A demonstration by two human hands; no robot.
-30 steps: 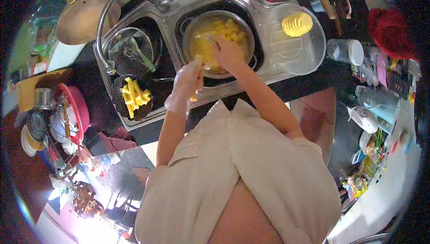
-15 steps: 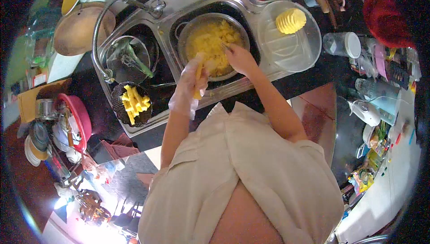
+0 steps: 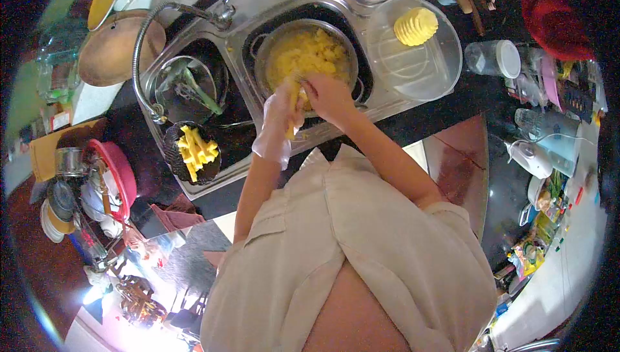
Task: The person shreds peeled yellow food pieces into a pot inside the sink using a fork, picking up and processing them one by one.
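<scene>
My left hand, in a clear plastic glove, is closed around a long yellow piece of pineapple at the near rim of a metal pot. Against that piece, my right hand is closed on what looks like a small knife, mostly hidden by the fingers. Chopped yellow pineapple fills the pot, which stands in the right sink basin. On a clear plastic tray to the right sits a peeled pineapple with spiral grooves.
A dark basket of yellow pineapple strips stands at the sink's left corner. Green leaves lie in a bowl in the left basin, under the curved faucet. A lidded clear jar lies right of the tray.
My right hand has moved down and left from over the pot to the piece in my left hand. The view has shifted slightly.
</scene>
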